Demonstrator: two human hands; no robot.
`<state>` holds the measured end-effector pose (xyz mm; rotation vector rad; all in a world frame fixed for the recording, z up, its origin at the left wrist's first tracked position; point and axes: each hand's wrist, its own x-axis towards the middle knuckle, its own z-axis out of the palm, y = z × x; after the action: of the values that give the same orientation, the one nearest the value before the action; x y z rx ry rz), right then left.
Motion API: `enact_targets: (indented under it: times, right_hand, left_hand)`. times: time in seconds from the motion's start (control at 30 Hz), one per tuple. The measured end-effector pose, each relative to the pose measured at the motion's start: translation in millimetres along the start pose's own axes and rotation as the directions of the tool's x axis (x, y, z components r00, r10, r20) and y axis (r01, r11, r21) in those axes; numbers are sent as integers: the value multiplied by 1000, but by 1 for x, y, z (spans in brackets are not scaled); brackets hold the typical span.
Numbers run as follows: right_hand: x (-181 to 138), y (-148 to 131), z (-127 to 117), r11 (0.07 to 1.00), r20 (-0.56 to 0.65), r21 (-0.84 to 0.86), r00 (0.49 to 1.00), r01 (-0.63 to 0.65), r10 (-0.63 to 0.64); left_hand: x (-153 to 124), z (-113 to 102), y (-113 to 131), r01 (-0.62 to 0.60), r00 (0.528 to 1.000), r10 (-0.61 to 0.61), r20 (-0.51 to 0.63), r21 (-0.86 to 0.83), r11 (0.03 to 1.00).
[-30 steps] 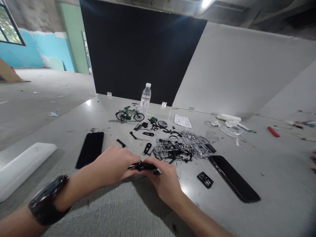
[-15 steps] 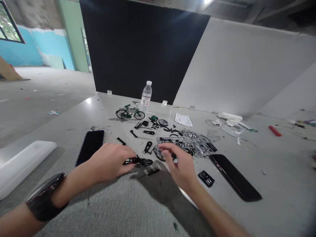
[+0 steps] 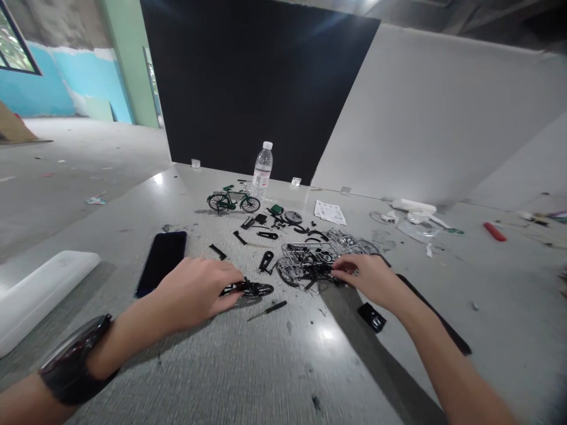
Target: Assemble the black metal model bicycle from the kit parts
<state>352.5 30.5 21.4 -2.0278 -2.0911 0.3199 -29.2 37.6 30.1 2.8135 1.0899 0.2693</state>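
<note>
A black model bicycle assembly (image 3: 258, 289) with a wheel at its right end lies low over the table, pinched in the fingers of my left hand (image 3: 199, 286). Those fingers hide its left part. My right hand (image 3: 367, 274) reaches into the pile of model parts, thumb and forefinger closed at a small black part (image 3: 323, 270) whose kind I cannot make out. Grey sprue frames (image 3: 305, 251) and loose wheels lie around these fingertips. Between my hands, nearer to me, is a small screwdriver (image 3: 272, 309) with a black handle.
A finished green model bicycle (image 3: 233, 200) stands at the back beside a water bottle (image 3: 263, 171). Phones lie at left (image 3: 163, 262) and right, the right one partly under my arm. Also here are a white case (image 3: 46, 298), an instruction sheet (image 3: 330, 212) and a black packet (image 3: 371, 317).
My right hand has moved right and its fingers have closed at the pile's near edge. The screwdriver is now out of shadow. My left hand keeps its hold on the bicycle assembly.
</note>
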Motion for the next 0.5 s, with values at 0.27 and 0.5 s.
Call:
enact_targets:
  times: [0.27,0.5]
  right_hand:
    - [3,-9,11,996,61,88,998,-2,-3]
    - [-2,-8,1,998,62,51,998,-32,29]
  left_hand:
    - [-1,-1,1,26,999,-26,23,16,1000]
    - [-1,-2,1,22,999,-23,26,27,999]
